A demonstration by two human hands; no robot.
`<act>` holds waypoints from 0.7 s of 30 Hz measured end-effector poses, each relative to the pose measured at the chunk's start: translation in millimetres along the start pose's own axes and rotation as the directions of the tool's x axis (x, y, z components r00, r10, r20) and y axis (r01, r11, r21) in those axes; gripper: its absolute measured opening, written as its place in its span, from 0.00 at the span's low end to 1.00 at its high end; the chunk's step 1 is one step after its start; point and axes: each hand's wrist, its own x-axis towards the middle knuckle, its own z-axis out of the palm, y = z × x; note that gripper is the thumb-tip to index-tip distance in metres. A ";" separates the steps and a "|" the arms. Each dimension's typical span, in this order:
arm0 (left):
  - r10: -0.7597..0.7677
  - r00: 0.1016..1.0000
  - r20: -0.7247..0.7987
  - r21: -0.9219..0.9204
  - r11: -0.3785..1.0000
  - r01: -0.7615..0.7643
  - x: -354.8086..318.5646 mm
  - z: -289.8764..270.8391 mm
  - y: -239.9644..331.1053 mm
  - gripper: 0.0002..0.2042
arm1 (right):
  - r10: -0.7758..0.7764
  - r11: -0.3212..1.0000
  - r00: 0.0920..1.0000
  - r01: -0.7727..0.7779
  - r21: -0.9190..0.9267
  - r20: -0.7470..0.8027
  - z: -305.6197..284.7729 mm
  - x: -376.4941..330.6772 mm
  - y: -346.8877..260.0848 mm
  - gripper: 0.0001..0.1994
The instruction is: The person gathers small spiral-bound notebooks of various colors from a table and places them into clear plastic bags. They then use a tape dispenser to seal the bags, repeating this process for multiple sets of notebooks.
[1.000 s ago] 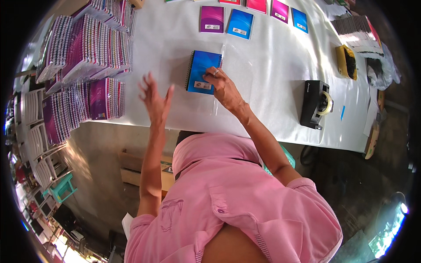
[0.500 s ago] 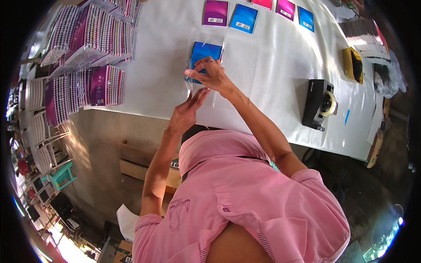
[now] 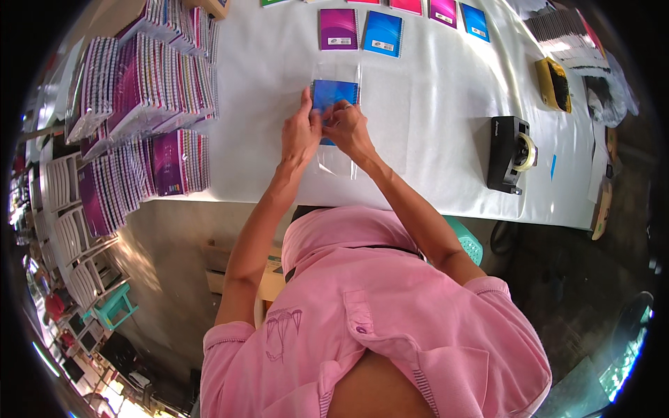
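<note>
A blue spiral notebook [image 3: 336,91] lies on the white-covered table in front of me, inside a clear plastic sleeve [image 3: 339,72] that extends past its top and bottom. My left hand [image 3: 301,134] grips the notebook's left edge, fingers pointing away from me. Over the lower right part of the cover, my right hand [image 3: 348,130] has its fingers curled and pinched together near the left fingertips. What the right fingers pinch, if anything, is too small to make out. The notebook's lower part is mostly behind both hands.
A purple notebook [image 3: 339,29] and another blue notebook [image 3: 382,33] lie beyond, in a row of several. Tall stacks of spiral notebooks [image 3: 150,83] line the left side. At right are a black tape dispenser [image 3: 503,155], a yellow container [image 3: 552,83] and a dark-edged stack [image 3: 564,38].
My left hand has moved from below the notebook up to its left edge. The right hand has shifted to the lower right of the cover. The notebook now lies straighter.
</note>
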 end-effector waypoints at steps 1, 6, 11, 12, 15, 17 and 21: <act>-0.068 0.997 0.032 0.089 0.994 0.065 4.5 -9.8 -4.0 0.28 | 0.006 1.000 0.998 -0.006 0.000 0.057 -6.2 -0.8 0.0 0.07; 0.332 0.921 -0.204 0.360 0.900 -0.245 21.7 -32.1 -19.2 0.35 | 0.118 0.923 0.974 -0.179 0.341 0.192 -21.4 0.7 6.5 0.07; 0.031 0.982 0.188 0.120 0.991 -0.054 5.8 7.8 -17.1 0.29 | -0.021 0.996 0.999 0.024 -0.088 0.035 -9.1 -5.0 -2.9 0.06; 0.040 0.979 0.199 0.176 0.982 -0.075 8.4 7.7 -20.6 0.29 | -0.001 0.992 0.999 0.005 -0.123 0.033 -8.8 -5.3 -4.8 0.06; 0.105 0.981 0.166 0.202 0.970 -0.138 13.5 4.9 -32.4 0.28 | 0.015 0.985 0.999 -0.007 -0.173 0.048 -10.1 -5.4 -9.0 0.06; 0.187 0.980 0.061 0.035 0.981 -0.189 10.5 4.6 -37.8 0.28 | -0.018 0.990 0.997 0.028 -0.138 0.071 -11.4 -6.7 -3.4 0.06; -0.094 0.978 0.185 -0.192 0.973 0.130 7.0 5.5 -39.6 0.30 | 0.027 0.996 0.996 -0.019 -0.086 0.083 -9.4 -3.0 5.7 0.06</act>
